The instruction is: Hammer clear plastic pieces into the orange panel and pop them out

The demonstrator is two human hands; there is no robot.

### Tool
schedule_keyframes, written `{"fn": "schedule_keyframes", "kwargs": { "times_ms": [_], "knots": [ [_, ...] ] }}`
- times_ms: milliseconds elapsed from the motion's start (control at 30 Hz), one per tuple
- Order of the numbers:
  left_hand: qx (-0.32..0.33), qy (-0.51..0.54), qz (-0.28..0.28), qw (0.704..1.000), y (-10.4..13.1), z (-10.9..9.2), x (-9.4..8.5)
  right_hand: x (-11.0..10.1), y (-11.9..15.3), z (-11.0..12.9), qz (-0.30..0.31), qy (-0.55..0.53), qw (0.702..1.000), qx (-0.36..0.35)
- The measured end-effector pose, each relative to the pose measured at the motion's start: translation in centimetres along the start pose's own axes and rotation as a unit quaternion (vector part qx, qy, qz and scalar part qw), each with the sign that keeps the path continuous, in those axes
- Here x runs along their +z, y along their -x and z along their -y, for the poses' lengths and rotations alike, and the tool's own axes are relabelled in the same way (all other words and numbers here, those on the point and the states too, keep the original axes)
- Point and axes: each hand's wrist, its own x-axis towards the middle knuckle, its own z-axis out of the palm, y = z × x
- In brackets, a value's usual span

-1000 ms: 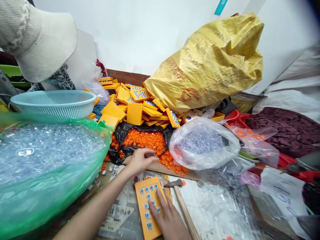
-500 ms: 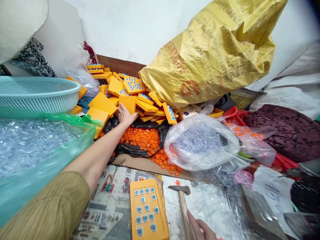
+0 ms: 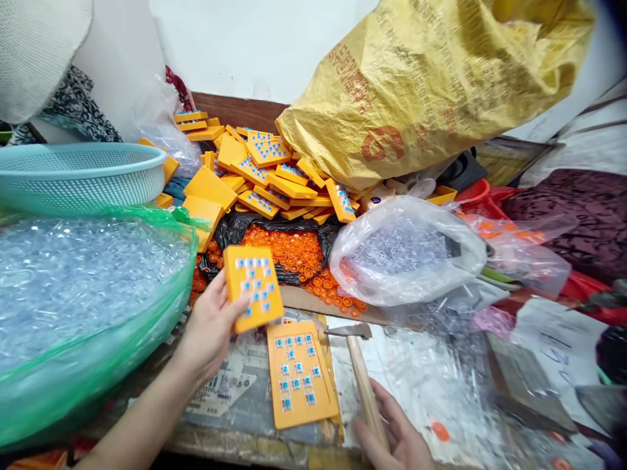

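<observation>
My left hand is closed on a yellow plastic panel with small blue-and-white pieces set in it, raised above the table and tilted. A second yellow panel, patterned alike, lies flat on the table in front of me. To its right my right hand grips the wooden handle of a hammer. The hammer's dark metal head reaches close to the lying panel's upper right corner. Behind my left hand is a heap of similar yellow panels, leaning on one another.
Small orange caps fill a black bag and spill forward. Clear plastic pieces fill a green bag at left and a white bag at right. A blue basket stands left; a yellow sack leans over the heap.
My left hand has come back from the heap toward me, bringing one yellow panel with it. My right hand stays on the hammer, and the view has shifted slightly.
</observation>
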Motion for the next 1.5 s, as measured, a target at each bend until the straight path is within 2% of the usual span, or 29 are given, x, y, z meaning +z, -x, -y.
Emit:
{"fn": "schedule_keyframes", "kwargs": {
  "times_ms": [67,133,167,233,300,333,400,433,467,500,567,633,733,800,867,1033,1167,1367,1500],
  "knots": [
    [-0.118,-0.021,-0.011,0.993,2.9,0.6,-3.8,1.1,0.5,0.4,0.024,-0.027,0.999,0.002],
    [-0.161,-0.067,-0.036,0.984,4.3,0.9,-7.0,1.7,0.5,0.6,0.061,-0.036,0.997,0.006],
    [-0.157,-0.100,-0.057,0.981,4.7,1.0,-8.1,1.8,0.4,0.7,0.079,-0.032,0.996,0.008],
    [-0.098,-0.186,-0.102,0.972,4.9,1.1,-9.1,1.9,0.1,0.7,0.101,-0.014,0.995,0.008],
    [0.014,-0.282,-0.116,0.952,4.6,1.1,-8.5,2.1,0.1,0.7,0.091,-0.005,0.996,0.001],
    [0.078,-0.326,-0.098,0.937,4.2,1.1,-7.7,2.2,0.2,0.7,0.076,-0.009,0.997,-0.004],
    [0.187,-0.405,-0.020,0.895,2.2,1.4,-5.2,2.7,0.5,0.8,0.047,-0.025,0.999,-0.011],
    [0.217,-0.437,0.026,0.873,0.7,1.6,-3.7,2.9,0.7,0.8,0.032,-0.031,0.999,-0.012],
    [0.232,-0.472,0.057,0.849,-1.2,1.8,-2.3,3.2,0.9,0.9,0.020,-0.033,0.999,-0.012],
    [0.229,-0.513,0.058,0.825,-3.3,2.2,-0.9,3.3,1.0,1.0,0.012,-0.029,0.999,-0.011],
    [0.210,-0.535,0.060,0.816,-7.6,2.9,1.5,3.4,1.1,1.1,-0.001,-0.018,1.000,-0.014],
    [0.190,-0.549,0.062,0.812,-11.1,3.6,3.0,3.4,1.1,1.1,-0.004,-0.015,1.000,-0.019],
    [0.172,-0.557,0.061,0.810,-13.2,4.0,4.0,3.4,1.0,1.0,-0.004,-0.022,1.000,-0.018],
    [0.176,-0.551,0.064,0.813,-12.6,4.0,3.9,3.4,1.1,0.9,-0.007,-0.030,0.999,-0.009],
    [0.184,-0.536,0.081,0.820,-11.0,4.0,3.2,3.3,1.1,0.7,-0.007,-0.049,0.999,0.004],
    [0.171,-0.522,0.158,0.821,-6.9,5.5,0.6,2.6,0.7,0.1,0.005,-0.061,0.998,0.015],
    [0.189,-0.553,0.179,0.792,-5.7,6.8,-0.7,2.4,0.5,0.1,0.030,-0.032,0.999,0.028],
    [0.213,-0.604,0.196,0.742,-4.9,6.8,-1.1,2.7,1.6,0.9,-0.008,0.045,0.999,0.007],
    [0.210,-0.635,0.203,0.715,-4.7,6.9,-1.3,2.8,1.9,1.4,-0.013,-0.007,1.000,0.012]
  ]
}}
